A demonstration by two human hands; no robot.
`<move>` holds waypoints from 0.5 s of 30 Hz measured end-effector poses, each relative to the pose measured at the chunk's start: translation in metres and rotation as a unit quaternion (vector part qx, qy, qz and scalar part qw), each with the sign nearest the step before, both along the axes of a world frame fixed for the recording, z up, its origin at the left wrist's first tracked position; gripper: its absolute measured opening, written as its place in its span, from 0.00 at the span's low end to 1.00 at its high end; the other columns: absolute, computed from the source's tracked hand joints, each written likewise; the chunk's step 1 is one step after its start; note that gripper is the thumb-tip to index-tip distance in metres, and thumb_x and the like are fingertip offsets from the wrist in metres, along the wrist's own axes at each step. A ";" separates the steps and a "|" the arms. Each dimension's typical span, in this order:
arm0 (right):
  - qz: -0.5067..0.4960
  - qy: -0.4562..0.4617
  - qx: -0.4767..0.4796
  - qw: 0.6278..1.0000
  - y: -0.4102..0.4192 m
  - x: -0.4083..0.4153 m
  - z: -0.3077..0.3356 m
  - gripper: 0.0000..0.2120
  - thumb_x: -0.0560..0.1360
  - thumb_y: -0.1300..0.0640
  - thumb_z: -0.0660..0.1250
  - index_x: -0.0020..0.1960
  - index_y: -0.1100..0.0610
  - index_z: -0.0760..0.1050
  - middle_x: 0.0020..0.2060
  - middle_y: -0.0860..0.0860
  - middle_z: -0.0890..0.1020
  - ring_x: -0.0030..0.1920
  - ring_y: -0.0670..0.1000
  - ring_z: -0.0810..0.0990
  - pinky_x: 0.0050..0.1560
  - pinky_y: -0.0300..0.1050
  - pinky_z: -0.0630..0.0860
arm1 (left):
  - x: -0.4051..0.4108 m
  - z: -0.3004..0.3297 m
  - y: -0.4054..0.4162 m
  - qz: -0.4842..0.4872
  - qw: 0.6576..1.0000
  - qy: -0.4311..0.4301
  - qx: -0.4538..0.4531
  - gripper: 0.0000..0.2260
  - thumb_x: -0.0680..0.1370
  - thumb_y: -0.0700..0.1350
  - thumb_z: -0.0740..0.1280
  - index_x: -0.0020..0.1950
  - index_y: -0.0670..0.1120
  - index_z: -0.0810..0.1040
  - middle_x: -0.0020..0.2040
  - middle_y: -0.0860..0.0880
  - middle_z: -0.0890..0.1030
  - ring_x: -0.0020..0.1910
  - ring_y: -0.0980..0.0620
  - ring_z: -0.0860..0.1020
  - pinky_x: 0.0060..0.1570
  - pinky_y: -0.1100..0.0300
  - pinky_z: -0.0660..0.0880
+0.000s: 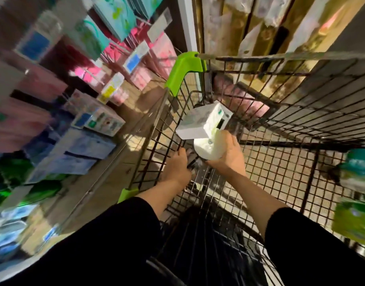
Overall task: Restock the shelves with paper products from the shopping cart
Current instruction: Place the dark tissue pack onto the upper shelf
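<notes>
Person's leaning over the shopping cart (pixel 280 112), both arms down inside the wire basket. R hand (pixel 229 153) has its fingers (pixel 213 159) curled round a white paper roll (pixel 207 148), which looks like a wrapped tissue or towel roll w/ faint green print. A white boxy tissue pack (pixel 204 120) sits right on top of the roll, touching it, tilted. Can't tell if the same hand pins it or it's just perched there.

L hand (pixel 177 164) is lower, just beside the roll toward the cart's left wall. Its fingers seem to reach down at the basket floor or the wire, but it's too blurred to say whether they hold anything.

Handling, as I judge it: both items look light and soft, and the film wrap is prob. a bit slick. The roll will squash if squeezed hard, so wrap round its middle, not the ends. The pack is stiffer at the corners, best taken across its narrow faces. Stacked like that it could slide off on the lift.

Shelves (pixel 60 96) stand left of the cart, full of pink, blue and teal packs. More green packs (pixel 354 203) lie at the cart's right side.
</notes>
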State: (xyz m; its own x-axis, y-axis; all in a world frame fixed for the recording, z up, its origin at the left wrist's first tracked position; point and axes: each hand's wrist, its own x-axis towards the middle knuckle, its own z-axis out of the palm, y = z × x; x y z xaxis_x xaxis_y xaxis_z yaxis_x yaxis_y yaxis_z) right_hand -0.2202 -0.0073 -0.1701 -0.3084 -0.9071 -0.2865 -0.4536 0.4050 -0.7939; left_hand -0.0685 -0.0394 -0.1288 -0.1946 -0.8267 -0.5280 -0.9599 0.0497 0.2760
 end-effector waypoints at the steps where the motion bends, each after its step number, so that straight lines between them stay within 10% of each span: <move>1: -0.007 -0.020 -0.009 1.000 0.004 -0.002 0.004 0.44 0.58 0.55 0.80 0.69 0.52 0.63 0.58 0.47 0.71 0.58 0.50 0.71 0.59 0.50 0.74 | -0.001 0.003 -0.001 0.008 1.000 0.017 0.000 0.18 0.75 0.40 0.69 0.62 0.42 0.67 0.61 0.42 0.73 0.59 0.44 0.73 0.53 0.55 0.71; 7: -0.039 -0.025 -0.054 0.997 0.034 -0.024 0.044 0.42 0.59 0.53 0.83 0.64 0.64 0.65 0.55 0.47 0.71 0.52 0.44 0.72 0.44 0.19 0.67 | 0.006 0.042 0.008 0.036 0.992 0.117 0.004 0.29 0.76 0.44 0.68 0.75 0.44 0.62 0.68 0.45 0.72 0.67 0.45 0.71 0.62 0.57 0.68; 12: -0.059 0.050 -0.113 0.991 0.044 -0.028 0.109 0.47 0.59 0.50 0.83 0.70 0.61 0.63 0.57 0.49 0.74 0.57 0.51 0.73 0.55 0.42 0.72 | 0.019 0.097 0.020 0.023 0.985 0.165 -0.042 0.29 0.80 0.53 0.64 0.76 0.45 0.58 0.69 0.43 0.72 0.66 0.43 0.71 0.61 0.55 0.69; 15: -0.076 0.058 -0.164 0.982 0.040 -0.015 0.164 0.49 0.61 0.54 0.83 0.73 0.61 0.60 0.58 0.48 0.73 0.58 0.49 0.73 0.56 0.38 0.70 | 0.038 0.140 0.024 0.046 0.963 0.245 -0.104 0.27 0.79 0.54 0.65 0.73 0.46 0.63 0.62 0.43 0.76 0.62 0.43 0.74 0.54 0.55 0.70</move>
